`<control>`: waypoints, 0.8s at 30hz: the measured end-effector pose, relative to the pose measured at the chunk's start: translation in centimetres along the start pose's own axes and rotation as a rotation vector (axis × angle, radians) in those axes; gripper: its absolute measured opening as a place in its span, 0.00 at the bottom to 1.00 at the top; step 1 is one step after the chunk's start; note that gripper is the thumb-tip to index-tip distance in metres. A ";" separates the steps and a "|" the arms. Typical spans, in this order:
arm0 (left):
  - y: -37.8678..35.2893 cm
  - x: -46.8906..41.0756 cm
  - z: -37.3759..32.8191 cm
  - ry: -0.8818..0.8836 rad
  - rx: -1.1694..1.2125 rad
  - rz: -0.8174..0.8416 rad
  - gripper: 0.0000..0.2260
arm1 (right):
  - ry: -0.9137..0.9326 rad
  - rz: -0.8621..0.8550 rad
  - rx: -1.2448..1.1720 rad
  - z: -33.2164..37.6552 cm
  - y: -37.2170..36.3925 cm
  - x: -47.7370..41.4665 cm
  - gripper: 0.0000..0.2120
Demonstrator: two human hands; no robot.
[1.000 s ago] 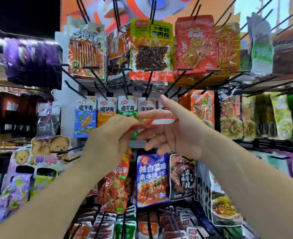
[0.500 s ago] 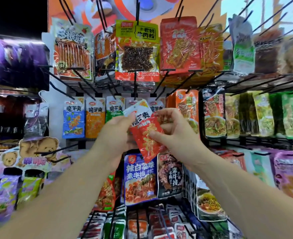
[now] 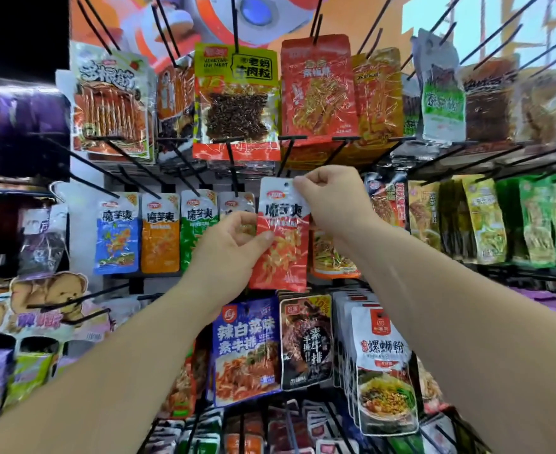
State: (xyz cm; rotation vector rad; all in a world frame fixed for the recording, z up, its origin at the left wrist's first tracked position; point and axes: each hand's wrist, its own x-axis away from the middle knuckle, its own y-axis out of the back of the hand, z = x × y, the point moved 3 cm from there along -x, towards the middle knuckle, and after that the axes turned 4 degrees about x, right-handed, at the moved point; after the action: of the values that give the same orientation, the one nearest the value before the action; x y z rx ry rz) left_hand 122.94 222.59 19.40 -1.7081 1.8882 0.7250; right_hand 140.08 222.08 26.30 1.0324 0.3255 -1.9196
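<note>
Pinching the red packet (image 3: 281,244) at its top right corner with the right hand (image 3: 332,198) and gripping its left edge between thumb and curled fingers of the left hand (image 3: 227,247), upright before the middle row of hanging snacks, hang hole (image 3: 285,184) just below a black peg (image 3: 284,158). Could easily miss that peg if tilted or pushed in off line, creasing or tearing the thin top strip. Might also knock the neighbouring packet (image 3: 235,208), or drop if either pinch loosens early.
</note>
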 end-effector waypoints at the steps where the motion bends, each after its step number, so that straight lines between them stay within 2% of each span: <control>1: 0.1 0.0 0.4 -0.005 -0.022 -0.007 0.06 | -0.001 -0.029 0.012 0.0 0.1 -0.6 0.15; 10: -0.6 -1.6 0.4 -0.038 -0.045 -0.013 0.08 | 0.032 -0.119 0.103 0.6 0.3 -3.0 0.14; 13: -1.4 -2.0 0.0 -0.040 0.018 -0.030 0.07 | 0.039 -0.130 0.127 0.7 0.3 -3.1 0.15; 15: -1.9 -2.4 -0.4 -0.039 0.045 -0.041 0.03 | 0.059 -0.127 0.146 0.7 0.3 -3.3 0.14; 21: -2.5 -3.6 -0.3 0.028 0.046 -0.084 0.08 | 0.085 -0.113 0.200 0.4 -0.1 -3.2 0.13; 24: -2.5 -4.2 0.3 0.037 -0.003 -0.100 0.06 | 0.154 -0.125 0.323 0.2 -0.2 -2.7 0.07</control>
State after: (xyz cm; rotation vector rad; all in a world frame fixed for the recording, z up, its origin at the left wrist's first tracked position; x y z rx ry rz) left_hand 125.82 225.74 21.86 -1.8147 1.8118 0.6621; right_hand 140.43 223.69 28.51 1.4055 0.1716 -2.0523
